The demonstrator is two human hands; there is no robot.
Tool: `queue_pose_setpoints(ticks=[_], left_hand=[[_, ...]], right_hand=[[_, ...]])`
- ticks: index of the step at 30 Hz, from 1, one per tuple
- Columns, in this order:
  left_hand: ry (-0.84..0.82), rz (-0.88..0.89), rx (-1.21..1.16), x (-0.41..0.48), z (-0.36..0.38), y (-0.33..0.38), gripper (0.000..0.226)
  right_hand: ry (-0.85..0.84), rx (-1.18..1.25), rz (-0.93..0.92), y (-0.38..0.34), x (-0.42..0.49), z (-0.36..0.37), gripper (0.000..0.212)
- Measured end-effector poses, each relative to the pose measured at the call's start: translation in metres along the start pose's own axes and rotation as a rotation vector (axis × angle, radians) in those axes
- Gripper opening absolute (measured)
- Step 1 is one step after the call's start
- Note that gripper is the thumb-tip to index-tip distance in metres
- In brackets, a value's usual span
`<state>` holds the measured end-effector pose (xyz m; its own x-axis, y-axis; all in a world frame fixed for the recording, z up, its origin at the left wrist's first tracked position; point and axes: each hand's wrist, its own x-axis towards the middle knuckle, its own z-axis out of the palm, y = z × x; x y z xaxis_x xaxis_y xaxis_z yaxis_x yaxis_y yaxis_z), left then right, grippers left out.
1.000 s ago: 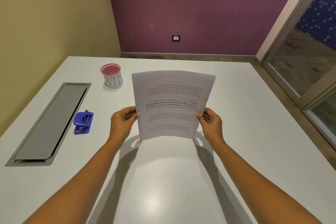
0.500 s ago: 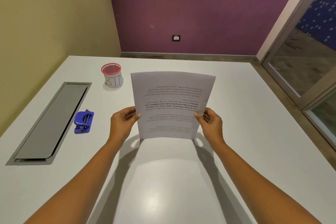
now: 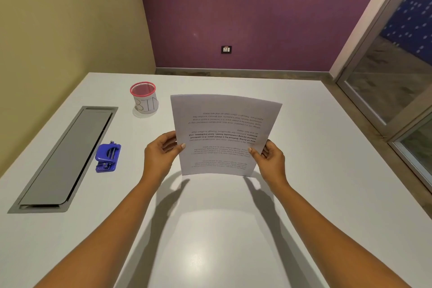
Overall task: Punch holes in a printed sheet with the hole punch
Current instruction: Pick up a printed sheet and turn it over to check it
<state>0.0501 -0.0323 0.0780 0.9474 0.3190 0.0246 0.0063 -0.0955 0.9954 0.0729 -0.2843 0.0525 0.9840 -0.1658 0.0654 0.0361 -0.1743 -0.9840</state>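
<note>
I hold a printed sheet (image 3: 224, 133) up above the white table (image 3: 327, 170), its text upside down to me and its top edge curling away. My left hand (image 3: 161, 154) pinches the sheet's left edge and my right hand (image 3: 271, 159) pinches its right edge. A small blue hole punch (image 3: 108, 157) lies on the table to the left of my left hand, apart from it and untouched.
A pink-rimmed cup marked BIN (image 3: 144, 98) stands beyond the punch. A long grey cable hatch (image 3: 67, 156) is set into the table at the left. Yellow and purple walls close the far side; a glass door (image 3: 397, 91) is at the right.
The sheet and both hands have stayed almost still; the view shifted very slightly.
</note>
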Motion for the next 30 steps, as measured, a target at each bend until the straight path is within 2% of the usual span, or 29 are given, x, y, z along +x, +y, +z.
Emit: queue_pose_setpoints(ticks=[7,11,13,15,16,18,20,22,27,30], left_hand=[[0.026,0.031,0.033,0.004,0.006,0.003,0.017],[0.049,0.028,0.008,0.002,0.006,0.004,0.015],[0.073,0.031,0.012,0.001,0.006,0.004,0.015],[0.105,0.02,-0.016,0.001,0.006,0.003,0.014],[0.128,0.007,-0.038,0.001,0.005,0.002,0.013],[0.186,-0.037,-0.079,0.0,0.004,0.0,0.012],[0.235,-0.094,-0.15,-0.001,0.002,-0.004,0.005],[0.275,-0.145,-0.23,-0.005,0.002,-0.008,0.012],[0.323,-0.227,-0.35,-0.012,0.001,-0.017,0.02],[0.32,-0.259,-0.372,-0.017,0.001,-0.021,0.018]], right_hand=[[0.008,-0.126,0.058,0.007,-0.002,-0.003,0.037],[0.047,-0.322,0.285,0.017,-0.006,-0.008,0.043],[-0.043,-0.409,0.469,0.022,-0.009,-0.011,0.038],[-0.233,-0.452,0.596,0.023,-0.015,-0.012,0.024],[-0.343,-0.492,0.613,0.023,-0.019,-0.013,0.02],[-0.5,-0.536,0.593,0.025,-0.026,-0.011,0.028],[-0.555,-0.449,0.584,0.027,-0.031,-0.006,0.032],[-0.542,-0.263,0.618,0.027,-0.034,0.001,0.035],[-0.396,0.291,0.691,0.02,-0.031,0.016,0.034],[-0.235,0.424,0.626,0.014,-0.031,0.017,0.023]])
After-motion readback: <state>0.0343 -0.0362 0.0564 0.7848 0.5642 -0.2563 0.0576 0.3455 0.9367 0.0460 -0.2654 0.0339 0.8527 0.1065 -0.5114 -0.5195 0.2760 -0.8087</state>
